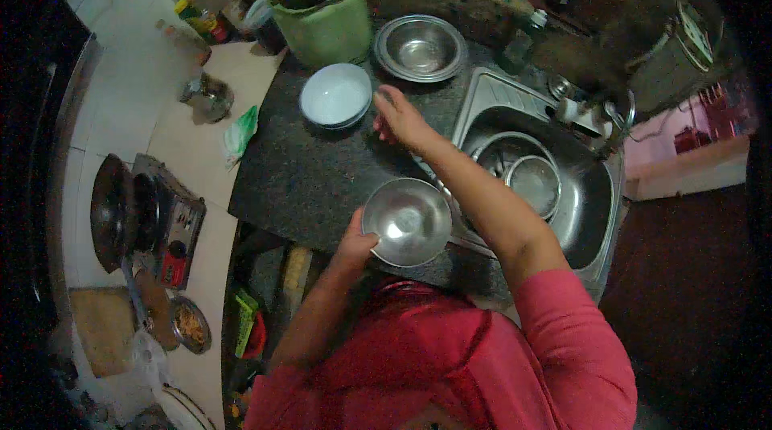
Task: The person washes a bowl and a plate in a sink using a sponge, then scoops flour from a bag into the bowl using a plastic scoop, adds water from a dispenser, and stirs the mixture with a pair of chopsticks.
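Observation:
My left hand [358, 243] grips the rim of a stainless steel mixing bowl [416, 222] with the thumb over its edge. The bowl is tilted, its bare inside facing up, above the front of the dark stone counter [289, 176]. My right hand [399, 119] is stretched forward over the counter, just right of a small stack of white bowls [336, 95]. Its fingers are bent and somewhat apart, and no object shows in them; whether they touch the white bowls is unclear. Behind it stand nested steel basins [420, 47].
A steel sink [594, 225] at right holds a basin [506, 143] and a smaller bowl [534, 185]. A green utensil holder [322, 20] and a soap bottle [523, 44] stand behind. On the left counter are a wok [111, 213], a portable stove [181, 237] and a food bowl [190, 324].

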`<state>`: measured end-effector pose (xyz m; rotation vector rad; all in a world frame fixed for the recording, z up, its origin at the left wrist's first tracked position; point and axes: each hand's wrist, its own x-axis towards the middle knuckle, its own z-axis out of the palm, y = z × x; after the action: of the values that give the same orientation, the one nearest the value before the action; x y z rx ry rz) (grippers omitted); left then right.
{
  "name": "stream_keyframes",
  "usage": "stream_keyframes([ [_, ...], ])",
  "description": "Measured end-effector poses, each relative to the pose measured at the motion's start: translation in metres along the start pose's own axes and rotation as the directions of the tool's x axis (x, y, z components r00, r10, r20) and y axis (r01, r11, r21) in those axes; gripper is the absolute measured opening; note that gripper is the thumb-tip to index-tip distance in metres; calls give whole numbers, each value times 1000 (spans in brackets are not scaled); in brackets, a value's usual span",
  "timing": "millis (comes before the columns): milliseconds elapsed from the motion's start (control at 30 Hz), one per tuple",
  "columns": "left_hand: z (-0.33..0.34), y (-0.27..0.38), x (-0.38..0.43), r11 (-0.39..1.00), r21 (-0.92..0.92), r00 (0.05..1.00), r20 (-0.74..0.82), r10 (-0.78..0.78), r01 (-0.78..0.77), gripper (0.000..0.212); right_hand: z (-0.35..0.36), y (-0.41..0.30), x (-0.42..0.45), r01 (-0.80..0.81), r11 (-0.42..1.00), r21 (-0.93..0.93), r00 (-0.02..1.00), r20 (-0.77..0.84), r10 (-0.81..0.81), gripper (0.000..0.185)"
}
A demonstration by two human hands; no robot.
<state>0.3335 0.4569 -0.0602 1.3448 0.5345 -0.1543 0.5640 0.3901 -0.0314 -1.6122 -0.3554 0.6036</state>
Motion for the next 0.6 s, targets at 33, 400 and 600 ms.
stream_keyframes([
  [33, 9, 19, -8, 995, -6, 993, -70, -98, 98, 71, -9, -16, -34, -95, 989, 113, 992, 97, 84, 45],
  [400, 214, 31, 96, 954, -39, 870, 423, -253, 296, 81, -221, 63, -266, 247, 155, -957, 871, 149, -467, 39],
  [600, 320, -6, 100, 919, -378, 967, 254, -11, 110, 64, -208, 79, -243, 80, 636, -768, 903, -214, -372, 22],
])
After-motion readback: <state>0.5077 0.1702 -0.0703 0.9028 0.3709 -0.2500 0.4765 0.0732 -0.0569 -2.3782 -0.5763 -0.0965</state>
